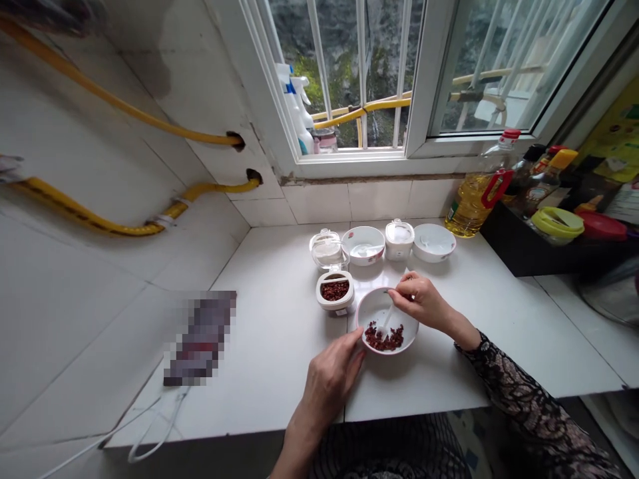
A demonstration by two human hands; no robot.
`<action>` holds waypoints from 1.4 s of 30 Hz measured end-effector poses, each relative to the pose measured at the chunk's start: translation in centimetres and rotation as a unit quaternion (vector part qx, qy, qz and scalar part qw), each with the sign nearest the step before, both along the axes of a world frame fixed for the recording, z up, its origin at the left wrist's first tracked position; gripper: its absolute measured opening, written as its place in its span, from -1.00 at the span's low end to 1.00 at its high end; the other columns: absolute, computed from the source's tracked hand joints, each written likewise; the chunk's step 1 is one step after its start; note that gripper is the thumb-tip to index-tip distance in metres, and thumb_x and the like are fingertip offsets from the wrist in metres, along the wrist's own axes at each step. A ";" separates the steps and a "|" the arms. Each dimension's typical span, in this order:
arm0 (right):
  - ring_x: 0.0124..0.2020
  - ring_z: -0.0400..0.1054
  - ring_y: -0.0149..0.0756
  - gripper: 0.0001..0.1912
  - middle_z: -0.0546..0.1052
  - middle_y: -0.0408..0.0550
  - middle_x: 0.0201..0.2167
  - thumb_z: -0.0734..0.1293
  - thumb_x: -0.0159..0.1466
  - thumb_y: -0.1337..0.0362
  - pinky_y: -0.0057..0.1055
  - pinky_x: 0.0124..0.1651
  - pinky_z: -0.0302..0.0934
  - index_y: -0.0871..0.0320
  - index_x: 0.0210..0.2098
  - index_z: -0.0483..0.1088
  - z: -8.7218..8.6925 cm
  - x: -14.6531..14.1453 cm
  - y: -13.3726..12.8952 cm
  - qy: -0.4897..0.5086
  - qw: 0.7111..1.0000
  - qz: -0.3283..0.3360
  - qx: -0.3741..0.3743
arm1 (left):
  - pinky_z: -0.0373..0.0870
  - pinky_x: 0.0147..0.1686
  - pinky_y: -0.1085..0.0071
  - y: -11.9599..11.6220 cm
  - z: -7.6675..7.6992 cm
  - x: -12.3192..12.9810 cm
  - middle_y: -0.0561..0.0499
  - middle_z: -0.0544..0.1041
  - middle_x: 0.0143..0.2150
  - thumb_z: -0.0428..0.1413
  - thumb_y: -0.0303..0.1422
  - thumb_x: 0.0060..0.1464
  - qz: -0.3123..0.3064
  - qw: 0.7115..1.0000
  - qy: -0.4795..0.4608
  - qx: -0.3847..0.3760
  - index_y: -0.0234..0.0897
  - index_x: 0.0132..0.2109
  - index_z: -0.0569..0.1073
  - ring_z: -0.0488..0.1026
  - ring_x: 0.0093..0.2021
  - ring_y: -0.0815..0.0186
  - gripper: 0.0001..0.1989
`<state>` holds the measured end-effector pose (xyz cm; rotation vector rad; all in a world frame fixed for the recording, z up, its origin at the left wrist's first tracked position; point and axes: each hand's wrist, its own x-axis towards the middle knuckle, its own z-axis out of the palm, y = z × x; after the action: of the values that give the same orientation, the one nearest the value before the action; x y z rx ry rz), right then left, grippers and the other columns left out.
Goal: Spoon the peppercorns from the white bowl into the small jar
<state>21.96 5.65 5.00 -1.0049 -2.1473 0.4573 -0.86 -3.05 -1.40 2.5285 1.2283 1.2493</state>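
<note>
My right hand (420, 301) pinches the handle of a white spoon (383, 330) above the near bowl. The spoon's head rests among dark red dried peppercorns (388, 340) at the bottom of that white bowl (375, 303). At the bowl's left rim, my left hand (333, 376) grips the edge, its fingers partly hidden. Just beyond the left hand stands a white seasoning jar (334, 303) with its lid raised, holding more dark red peppercorns.
Behind the near bowl are a lidded jar (327, 249), a bowl with a spoon (363, 253), another jar (399, 241) and a shallow bowl (434, 243). An oil bottle (469, 199) and a black rack (519, 249) stand right. A pixelated object (202, 342) lies left.
</note>
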 end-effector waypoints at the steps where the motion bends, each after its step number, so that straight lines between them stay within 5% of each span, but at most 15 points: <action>1: -0.56 0.09 -0.41 -0.53 0.21 -0.21 -0.72 0.19 0.34 0.19 -0.35 -0.22 0.18 0.11 -0.67 0.07 0.0 0.2 0.0 0.006 1.000 -0.015 -0.008 | 0.56 -0.18 0.41 0.0 0.0 0.0 -0.12 0.61 -0.11 0.01 -0.44 0.32 -0.001 1.000 0.000 -0.001 -0.27 0.22 0.29 0.62 -0.21 0.27 -0.65; 16: -0.58 0.03 -0.42 -0.46 0.09 -0.22 -0.73 0.19 0.32 0.07 -0.41 -0.39 0.08 0.11 -0.71 -0.01 -0.2 0.4 0.3 0.047 0.993 -0.103 -0.043 | 0.56 -0.13 0.38 -0.1 0.2 0.1 -0.12 0.61 -0.12 -0.01 -0.42 0.34 -0.005 1.000 -0.003 -0.009 -0.26 0.24 0.28 0.62 -0.20 0.27 -0.65; 28: -0.62 -0.03 -0.46 -0.57 0.27 -0.26 -0.72 0.19 0.35 0.30 -0.35 -0.10 0.11 0.12 -0.65 0.11 -0.8 -0.7 0.2 -0.071 0.982 -0.092 0.151 | 0.56 -0.13 0.40 0.0 0.1 0.0 -0.12 0.61 -0.11 0.00 -0.43 0.33 -0.005 1.000 -0.004 -0.001 -0.26 0.24 0.27 0.62 -0.19 0.27 -0.64; 34: -0.63 0.00 -0.47 -0.56 0.24 -0.27 -0.74 0.19 0.35 0.29 -0.39 -0.15 0.12 0.13 -0.66 0.10 -1.0 -1.5 -0.3 -0.038 0.995 -0.034 0.088 | 0.55 -0.15 0.44 -0.1 0.1 0.0 -0.12 0.61 -0.10 0.00 -0.46 0.32 -0.003 1.000 0.000 -0.005 -0.27 0.22 0.28 0.61 -0.19 0.29 -0.65; 42: -0.57 0.09 -0.42 -0.52 0.16 -0.24 -0.74 0.18 0.34 0.21 -0.41 -0.26 0.14 0.12 -0.69 0.03 -1.0 -1.4 -0.5 0.019 0.998 -0.064 0.013 | 0.55 -0.16 0.43 0.0 0.1 0.0 -0.12 0.62 -0.11 0.01 -0.45 0.32 -0.001 1.000 -0.002 0.006 -0.29 0.21 0.30 0.62 -0.21 0.28 -0.66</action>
<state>20.52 5.19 4.03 -1.1040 -2.0354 0.3837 -0.83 -3.06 -1.31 2.5334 1.2206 1.2658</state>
